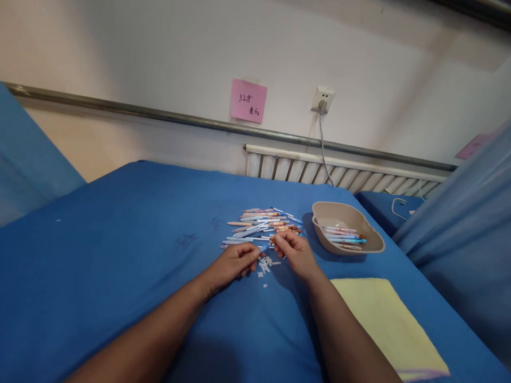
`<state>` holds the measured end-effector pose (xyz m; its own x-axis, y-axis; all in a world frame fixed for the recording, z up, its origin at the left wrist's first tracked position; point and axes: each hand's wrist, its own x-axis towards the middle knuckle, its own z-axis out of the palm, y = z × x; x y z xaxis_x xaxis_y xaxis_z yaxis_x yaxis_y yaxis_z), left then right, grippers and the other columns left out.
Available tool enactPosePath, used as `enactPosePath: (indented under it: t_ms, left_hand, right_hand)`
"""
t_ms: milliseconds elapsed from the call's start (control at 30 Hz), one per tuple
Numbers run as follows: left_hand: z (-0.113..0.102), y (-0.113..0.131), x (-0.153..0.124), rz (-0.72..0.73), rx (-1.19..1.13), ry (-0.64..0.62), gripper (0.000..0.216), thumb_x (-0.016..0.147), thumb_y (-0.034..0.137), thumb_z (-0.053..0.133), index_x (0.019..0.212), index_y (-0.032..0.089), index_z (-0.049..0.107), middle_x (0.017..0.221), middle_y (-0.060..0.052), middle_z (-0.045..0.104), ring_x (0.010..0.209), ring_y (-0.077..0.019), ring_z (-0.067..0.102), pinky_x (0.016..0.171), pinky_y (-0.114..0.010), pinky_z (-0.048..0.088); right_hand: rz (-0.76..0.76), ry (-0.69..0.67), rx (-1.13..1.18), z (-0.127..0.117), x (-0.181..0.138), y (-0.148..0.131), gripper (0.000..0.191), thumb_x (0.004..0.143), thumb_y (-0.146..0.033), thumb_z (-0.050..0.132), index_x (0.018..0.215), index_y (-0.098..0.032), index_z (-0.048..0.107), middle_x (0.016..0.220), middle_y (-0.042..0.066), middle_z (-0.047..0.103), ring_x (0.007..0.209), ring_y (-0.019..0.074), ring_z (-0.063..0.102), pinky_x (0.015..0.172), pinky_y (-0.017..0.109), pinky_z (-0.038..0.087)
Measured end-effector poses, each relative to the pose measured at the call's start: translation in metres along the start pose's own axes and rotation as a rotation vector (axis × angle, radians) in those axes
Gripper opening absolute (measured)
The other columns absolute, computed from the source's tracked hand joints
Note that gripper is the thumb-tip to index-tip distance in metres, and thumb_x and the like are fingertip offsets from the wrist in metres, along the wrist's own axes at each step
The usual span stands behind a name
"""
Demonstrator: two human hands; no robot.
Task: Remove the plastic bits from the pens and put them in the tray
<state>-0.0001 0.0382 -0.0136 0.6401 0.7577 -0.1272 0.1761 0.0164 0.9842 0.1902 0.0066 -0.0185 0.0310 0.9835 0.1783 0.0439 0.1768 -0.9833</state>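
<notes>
My left hand (235, 262) rests on the blue table cover, fingers curled and pinched on a small light-blue pen part (264, 248). My right hand (293, 250) is closed on the end of a pen, close to the left hand. Just beyond both hands lies a pile of pens and refills (261, 224) in pink, blue and orange. Several small white pieces (265, 264) are scattered between the hands.
A beige tray (373, 242) holding several pens stands to the right of the pile. A yellow cloth (389, 324) lies near the right front. At the back are a radiator, a wall socket with cable and a pink note (248, 100).
</notes>
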Motion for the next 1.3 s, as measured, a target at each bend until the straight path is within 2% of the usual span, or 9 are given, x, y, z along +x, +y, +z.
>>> enactPosePath:
  t_ms: [233, 433, 733, 900, 1133, 1300]
  left_hand:
    - [-0.001, -0.003, 0.001, 0.009, 0.089, 0.017, 0.041, 0.081, 0.056, 0.053, 0.082, 0.016, 0.063, 0.057, 0.003, 0.054, 0.045, -0.0085, 0.042, 0.043, -0.019, 0.029]
    - [-0.002, -0.002, 0.0, 0.011, 0.114, 0.024, 0.04, 0.081, 0.055, 0.052, 0.082, 0.016, 0.062, 0.057, 0.003, 0.055, 0.045, -0.0088, 0.042, 0.043, -0.02, 0.029]
    - [0.0, 0.0, -0.002, 0.034, 0.065, 0.02, 0.043, 0.078, 0.058, 0.054, 0.064, 0.017, 0.054, 0.052, 0.004, 0.05, 0.044, -0.0084, 0.039, 0.045, -0.021, 0.029]
    - [0.001, -0.002, -0.001, 0.028, 0.013, 0.015, 0.041, 0.081, 0.055, 0.053, 0.067, 0.017, 0.055, 0.053, 0.004, 0.051, 0.043, -0.0073, 0.037, 0.044, -0.021, 0.027]
    - [0.0, -0.004, 0.001, 0.001, -0.035, -0.001, 0.042, 0.083, 0.057, 0.049, 0.076, 0.016, 0.055, 0.059, 0.003, 0.054, 0.042, -0.0061, 0.037, 0.04, -0.019, 0.025]
    - [0.001, -0.003, 0.0, -0.007, -0.087, 0.064, 0.036, 0.079, 0.053, 0.057, 0.085, 0.017, 0.052, 0.065, 0.003, 0.056, 0.045, -0.0066, 0.042, 0.041, -0.017, 0.028]
  right_hand:
    - [-0.056, -0.003, -0.139, -0.001, -0.004, 0.0, 0.024, 0.081, -0.043, 0.057, 0.082, -0.02, 0.063, 0.063, -0.003, 0.057, 0.056, 0.0118, 0.049, 0.054, 0.023, 0.038]
    - [-0.036, -0.042, -0.106, -0.002, -0.004, 0.0, 0.021, 0.082, -0.041, 0.056, 0.084, -0.02, 0.063, 0.065, -0.002, 0.06, 0.056, 0.0124, 0.053, 0.055, 0.024, 0.042]
    - [0.0, -0.071, -0.079, 0.006, -0.003, 0.003, 0.024, 0.081, -0.045, 0.058, 0.082, -0.021, 0.062, 0.063, -0.002, 0.062, 0.055, 0.0133, 0.057, 0.056, 0.025, 0.046]
    - [0.034, -0.076, 0.036, 0.012, -0.003, 0.002, 0.026, 0.079, -0.048, 0.059, 0.08, -0.022, 0.061, 0.063, -0.002, 0.064, 0.053, 0.0134, 0.057, 0.056, 0.026, 0.046]
    - [0.076, -0.077, 0.253, 0.016, -0.005, 0.005, 0.042, 0.084, -0.06, 0.046, 0.087, -0.021, 0.061, 0.07, 0.002, 0.066, 0.055, 0.0145, 0.057, 0.056, 0.028, 0.045]
    - [0.157, 0.008, 0.371, 0.017, 0.001, 0.017, 0.05, 0.079, -0.067, 0.047, 0.082, -0.019, 0.06, 0.067, 0.003, 0.065, 0.049, 0.0131, 0.055, 0.048, 0.025, 0.04]
